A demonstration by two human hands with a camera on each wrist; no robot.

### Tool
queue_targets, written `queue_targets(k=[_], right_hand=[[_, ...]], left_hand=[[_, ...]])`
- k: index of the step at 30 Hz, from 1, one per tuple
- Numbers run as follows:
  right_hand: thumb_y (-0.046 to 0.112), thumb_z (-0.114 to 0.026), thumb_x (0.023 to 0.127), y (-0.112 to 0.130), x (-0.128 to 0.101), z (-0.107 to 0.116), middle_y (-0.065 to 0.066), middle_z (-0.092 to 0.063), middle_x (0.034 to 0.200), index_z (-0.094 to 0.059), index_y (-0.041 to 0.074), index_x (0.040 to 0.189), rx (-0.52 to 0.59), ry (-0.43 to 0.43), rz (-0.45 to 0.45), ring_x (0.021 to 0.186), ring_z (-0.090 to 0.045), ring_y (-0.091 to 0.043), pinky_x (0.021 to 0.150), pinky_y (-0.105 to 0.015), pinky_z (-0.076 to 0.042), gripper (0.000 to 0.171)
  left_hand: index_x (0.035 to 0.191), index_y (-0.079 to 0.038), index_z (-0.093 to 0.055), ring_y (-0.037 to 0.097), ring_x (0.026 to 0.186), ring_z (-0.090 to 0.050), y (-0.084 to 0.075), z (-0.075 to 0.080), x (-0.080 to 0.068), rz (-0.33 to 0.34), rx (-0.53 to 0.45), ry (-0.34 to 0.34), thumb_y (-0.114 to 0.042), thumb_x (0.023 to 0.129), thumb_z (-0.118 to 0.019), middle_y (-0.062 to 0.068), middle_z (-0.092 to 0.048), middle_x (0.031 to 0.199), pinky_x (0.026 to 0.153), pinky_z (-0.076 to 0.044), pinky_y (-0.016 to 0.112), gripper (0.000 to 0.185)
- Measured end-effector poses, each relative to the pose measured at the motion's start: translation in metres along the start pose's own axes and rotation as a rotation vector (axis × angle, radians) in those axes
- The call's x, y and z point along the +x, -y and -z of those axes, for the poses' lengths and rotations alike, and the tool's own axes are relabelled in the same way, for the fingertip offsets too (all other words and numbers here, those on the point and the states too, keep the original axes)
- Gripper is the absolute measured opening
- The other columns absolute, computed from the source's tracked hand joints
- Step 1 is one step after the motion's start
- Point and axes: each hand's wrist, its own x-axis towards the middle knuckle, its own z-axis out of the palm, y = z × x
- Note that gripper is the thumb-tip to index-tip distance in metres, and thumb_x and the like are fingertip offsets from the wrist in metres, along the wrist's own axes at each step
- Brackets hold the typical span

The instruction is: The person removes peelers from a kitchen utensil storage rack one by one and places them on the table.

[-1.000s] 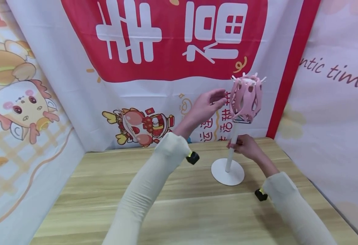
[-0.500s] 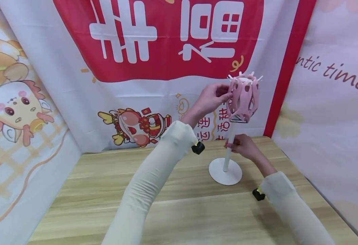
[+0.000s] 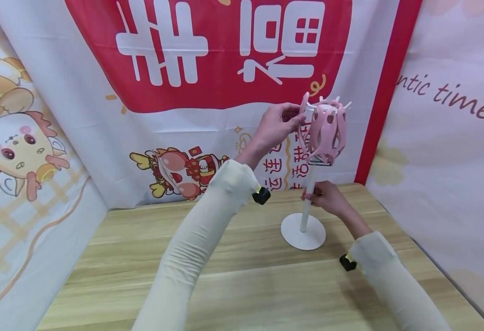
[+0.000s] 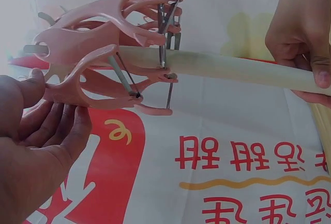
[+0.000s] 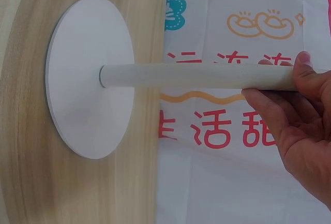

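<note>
A white stand has a round base [image 3: 302, 231] on the wooden table and an upright pole [image 5: 201, 76]. Around its top, pink Y-shaped peelers [image 3: 330, 131] hang from short white hooks [image 3: 336, 98], their metal blades [image 4: 169, 25] at the lower ends. My left hand [image 3: 277, 123] pinches the handle of one pink peeler [image 4: 85, 81] on the stand's left side. That peeler tilts outward from the others, its top above the hook tips; whether it still touches a hook I cannot tell. Lower down, my right hand [image 3: 326, 196] grips the pole, fingers and thumb around it.
Behind the stand hangs a white and red printed cloth [image 3: 229, 99]. Another printed cloth [image 3: 449, 151] borders the table on the right, and one [image 3: 18, 216] on the left. The wooden tabletop [image 3: 242, 285] spreads in front of the stand.
My left hand moved right to the peelers and took hold of one. That peeler has swung up and outward to the left. The right hand keeps its grip on the pole.
</note>
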Motion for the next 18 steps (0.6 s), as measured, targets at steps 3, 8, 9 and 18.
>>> queue_targets(k=[3,8,9,18], right_hand=[[0.002,-0.062,0.096,0.0,-0.001,0.0,-0.024,-0.072,0.107,-0.067,-0.004,0.106,0.008,0.01,-0.01,0.1,-0.069,-0.037,0.083,-0.044,-0.061,0.012],[0.002,-0.062,0.096,0.001,-0.001,0.0,-0.025,-0.072,0.107,-0.067,-0.005,0.105,0.021,0.016,-0.031,0.101,-0.069,-0.037,0.084,-0.045,-0.061,0.012],[0.002,-0.062,0.096,0.001,-0.001,0.0,-0.025,-0.072,0.107,-0.067,-0.005,0.105,0.023,0.017,-0.035,0.101,-0.07,-0.037,0.084,-0.045,-0.061,0.012],[0.003,-0.063,0.096,0.0,0.0,0.0,-0.025,-0.072,0.107,-0.067,-0.004,0.105,0.009,0.009,-0.025,0.101,-0.07,-0.038,0.083,-0.045,-0.061,0.012]], left_hand=[[0.128,-0.011,-0.064,0.012,0.1,-0.067,-0.001,0.005,-0.002,0.001,-0.004,-0.02,-0.021,0.094,-0.067,0.004,-0.069,0.119,0.085,-0.058,0.02,0.035],[0.128,-0.01,-0.063,0.013,0.101,-0.067,-0.001,0.012,-0.004,-0.005,-0.056,-0.048,-0.022,0.093,-0.07,0.006,-0.069,0.119,0.086,-0.058,0.022,0.037],[0.127,-0.01,-0.064,0.014,0.101,-0.067,-0.001,0.014,-0.005,-0.003,-0.067,-0.054,-0.023,0.093,-0.07,0.006,-0.069,0.118,0.085,-0.059,0.023,0.037],[0.127,-0.01,-0.066,0.02,0.1,-0.066,0.01,0.032,-0.018,0.049,-0.125,-0.034,-0.023,0.091,-0.072,0.008,-0.069,0.117,0.086,-0.06,0.029,0.039]])
